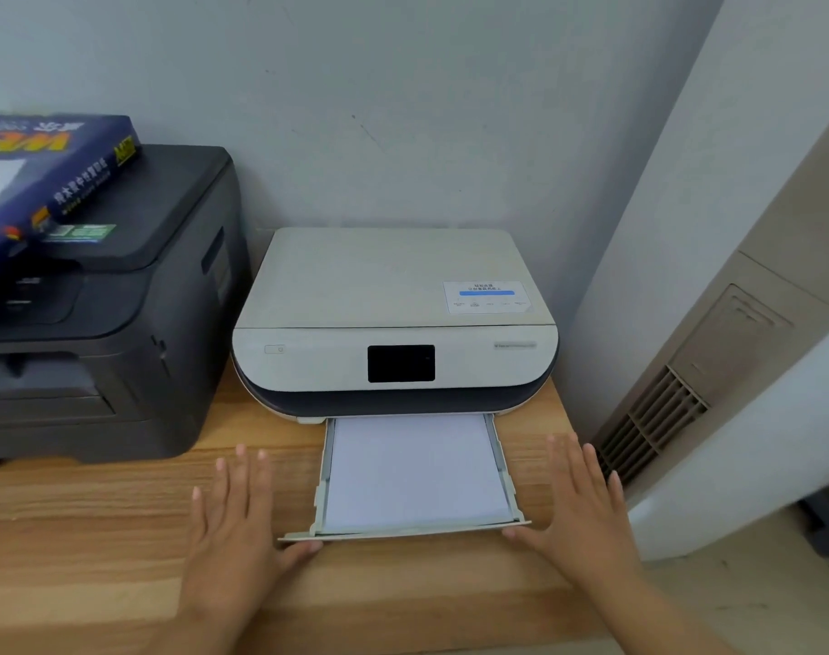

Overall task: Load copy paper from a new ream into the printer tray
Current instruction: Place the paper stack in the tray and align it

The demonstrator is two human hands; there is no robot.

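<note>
A beige flatbed printer (393,295) stands on the wooden desk, its paper tray (504,470) pulled out toward me. White copy paper (414,470) lies flat in the tray. My left hand (240,517) is spread flat left of the tray, thumb touching the tray's front left corner. My right hand (577,503) is spread to the right, thumb at the front right corner. Neither hand holds anything. A blue ream wrapper (48,177), torn open at its near end, lies on the black printer at far left.
A large black laser printer (105,333) stands left of the beige one. The wooden desk (96,536) ends just right of the tray. A standing air conditioner (714,352) with a vent grille is at right. A grey wall is behind.
</note>
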